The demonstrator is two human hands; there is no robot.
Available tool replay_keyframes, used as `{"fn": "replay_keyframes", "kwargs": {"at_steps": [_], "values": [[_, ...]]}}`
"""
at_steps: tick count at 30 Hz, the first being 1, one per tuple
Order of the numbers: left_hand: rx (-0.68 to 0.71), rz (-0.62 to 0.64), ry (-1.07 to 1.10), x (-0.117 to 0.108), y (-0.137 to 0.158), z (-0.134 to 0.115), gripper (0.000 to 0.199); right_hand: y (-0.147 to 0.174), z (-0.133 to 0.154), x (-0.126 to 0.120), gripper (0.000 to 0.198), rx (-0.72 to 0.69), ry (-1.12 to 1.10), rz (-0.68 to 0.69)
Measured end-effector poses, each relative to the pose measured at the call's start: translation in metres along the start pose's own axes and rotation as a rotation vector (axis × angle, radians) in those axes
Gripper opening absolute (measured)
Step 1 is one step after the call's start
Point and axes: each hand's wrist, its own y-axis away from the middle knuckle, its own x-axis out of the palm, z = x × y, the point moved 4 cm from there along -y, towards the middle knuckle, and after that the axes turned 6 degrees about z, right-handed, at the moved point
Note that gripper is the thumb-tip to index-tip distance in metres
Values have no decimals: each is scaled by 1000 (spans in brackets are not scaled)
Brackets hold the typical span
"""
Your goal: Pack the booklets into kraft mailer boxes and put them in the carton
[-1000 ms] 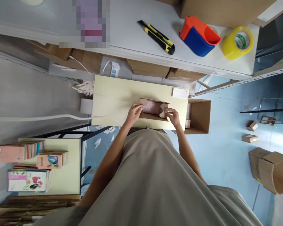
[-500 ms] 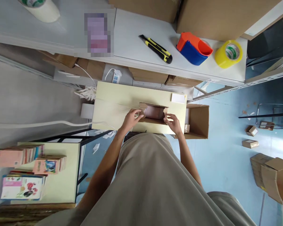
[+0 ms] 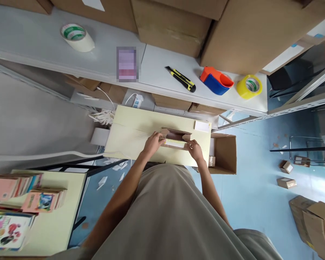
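A small cardboard box (image 3: 177, 134) lies open on the pale yellow table in front of me, its small end flaps visible. Across its near side runs a flap bearing a white label with a yellow edge (image 3: 175, 143). My left hand (image 3: 153, 143) pinches the left end of this flap. At the other end, the fingers of my right hand (image 3: 195, 148) close on the flap's right corner. The box's inside is partly hidden behind the flap. A stack of small white labels (image 3: 202, 125) sits right of the box, near the table's far edge.
On the grey shelf (image 3: 157, 61) lie a yellow-black utility knife (image 3: 181, 79), an orange-blue tape dispenser (image 3: 216, 81), yellow tape (image 3: 249, 87) and white tape (image 3: 77, 37). An open carton (image 3: 224, 153) stands right of the table. Books (image 3: 43, 200) are stacked lower left.
The near flap has come up and inward, bringing its labelled face into view over the opening. Both hands moved with it. The camera view has shifted, showing more of the shelf.
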Motion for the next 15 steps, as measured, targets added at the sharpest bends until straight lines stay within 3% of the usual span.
{"fn": "replay_keyframes", "kwargs": {"at_steps": [3,5,8,12,15], "values": [[0,-70,-29,-4,-5,-4,78,-3,6,-5,67,63,25,-94],[41,-98,-38,-3,-4,-7,89,-1,8,-7,84,48,16,-105],[59,-144,-13,1,0,-4,80,1,6,-9,77,15,-1,-107],[52,-200,17,11,7,5,42,4,-1,-8,38,1,-62,-115],[60,-224,64,19,11,11,29,7,-4,-2,32,0,-188,-132]]}}
